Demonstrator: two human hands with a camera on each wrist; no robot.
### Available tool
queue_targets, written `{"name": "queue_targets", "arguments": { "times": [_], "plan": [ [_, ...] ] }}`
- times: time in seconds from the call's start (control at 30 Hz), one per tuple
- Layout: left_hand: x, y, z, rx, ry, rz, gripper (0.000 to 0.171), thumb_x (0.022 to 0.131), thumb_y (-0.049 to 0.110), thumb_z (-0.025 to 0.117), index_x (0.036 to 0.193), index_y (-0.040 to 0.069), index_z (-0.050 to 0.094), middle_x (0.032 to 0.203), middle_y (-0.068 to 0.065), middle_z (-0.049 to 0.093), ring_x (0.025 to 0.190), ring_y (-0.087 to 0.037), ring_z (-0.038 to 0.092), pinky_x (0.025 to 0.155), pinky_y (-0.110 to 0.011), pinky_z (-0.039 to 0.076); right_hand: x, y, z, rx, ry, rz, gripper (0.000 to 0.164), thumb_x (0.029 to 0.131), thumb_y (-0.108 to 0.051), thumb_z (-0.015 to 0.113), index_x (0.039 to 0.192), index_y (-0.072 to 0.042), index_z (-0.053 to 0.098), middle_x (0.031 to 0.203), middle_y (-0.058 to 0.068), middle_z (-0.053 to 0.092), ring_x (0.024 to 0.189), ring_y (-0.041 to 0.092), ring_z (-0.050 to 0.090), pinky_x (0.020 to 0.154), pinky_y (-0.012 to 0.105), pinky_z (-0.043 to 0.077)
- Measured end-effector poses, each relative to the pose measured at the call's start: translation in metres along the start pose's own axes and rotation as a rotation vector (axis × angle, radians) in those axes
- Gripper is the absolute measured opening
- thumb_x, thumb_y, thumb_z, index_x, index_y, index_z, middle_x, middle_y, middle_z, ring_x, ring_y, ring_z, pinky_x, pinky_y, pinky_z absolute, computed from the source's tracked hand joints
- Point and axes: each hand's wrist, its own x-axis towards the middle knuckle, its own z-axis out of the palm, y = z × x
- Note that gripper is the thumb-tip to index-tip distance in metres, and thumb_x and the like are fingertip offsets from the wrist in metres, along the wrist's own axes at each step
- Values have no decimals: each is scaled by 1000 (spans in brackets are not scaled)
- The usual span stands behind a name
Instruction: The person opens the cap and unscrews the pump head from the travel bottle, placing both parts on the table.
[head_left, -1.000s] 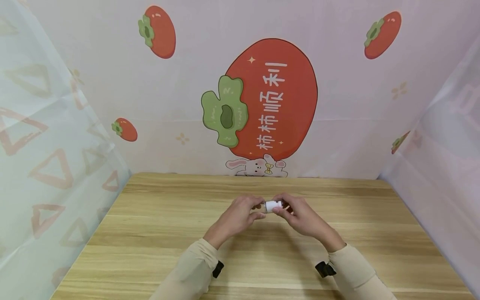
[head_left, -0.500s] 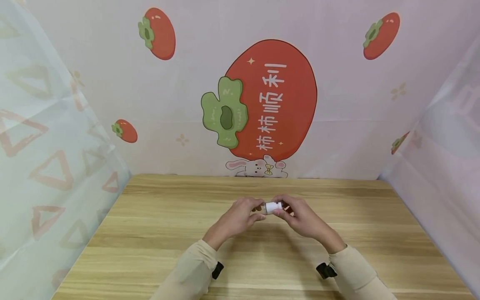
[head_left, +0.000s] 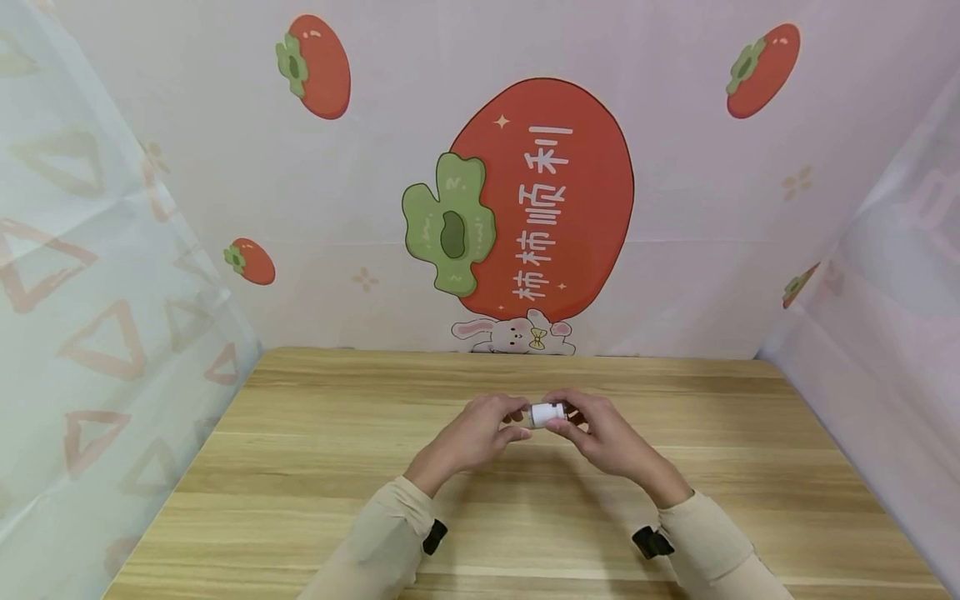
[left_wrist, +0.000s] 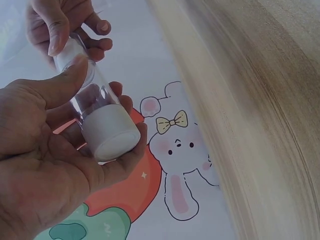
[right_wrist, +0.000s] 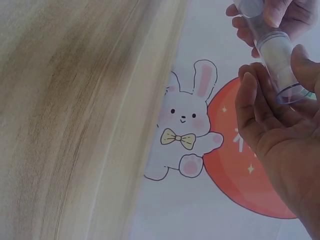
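Both hands hold one small clear cylindrical bottle [head_left: 546,414] with white parts, tilted above the table. My left hand [head_left: 476,432] curls round one end, its thumb on the clear wall. At that end, the left wrist view shows a solid white base [left_wrist: 111,134] resting between the fingers. My right hand [head_left: 611,435] grips the other end between thumb and fingers. There, in the right wrist view, a clear cap [right_wrist: 294,94] surrounds a white inner part [right_wrist: 277,61]. The fingers hide some of the bottle, and what it contains cannot be made out.
Under the hands spreads a wood-grain table [head_left: 315,475]. Behind it rises a pale backdrop [head_left: 675,275] printed with red persimmons and a rabbit [head_left: 517,335]. Patterned cloth sides [head_left: 82,350] flank the table. A black strap [head_left: 652,542] shows at the right wrist.
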Motion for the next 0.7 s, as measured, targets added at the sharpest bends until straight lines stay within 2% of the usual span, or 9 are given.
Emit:
{"name": "queue_targets", "arguments": {
  "times": [0.17,0.33,0.5,0.7],
  "plan": [
    [0,0,-1,1,2,9,22,95,18,73,115,8,71,98,0,69,92,-13,63,79,-28,54,0,0,-1,22,4,60,22,99,-19,68,118,-8,67,103,-1,68,86,14,64,75,31,58],
    [0,1,-1,6,14,31,21,94,17,75,113,9,72,94,2,68,89,-12,62,77,-26,53,1,-4,-2,67,-15,115,23,99,-27,68,115,-10,68,92,0,66,75,15,63,65,29,57],
    [0,3,0,18,18,47,18,94,18,75,110,11,73,92,4,67,86,-10,61,74,-25,53,2,-6,0,104,-14,123,19,98,-23,69,111,-9,70,84,0,65,68,16,61,58,29,55],
    [0,3,0,25,23,38,23,94,21,74,115,10,73,95,3,69,91,-11,63,79,-26,54,2,-6,2,73,20,122,17,98,-20,70,110,-9,70,83,0,65,66,12,59,56,27,53]
  ]
}}
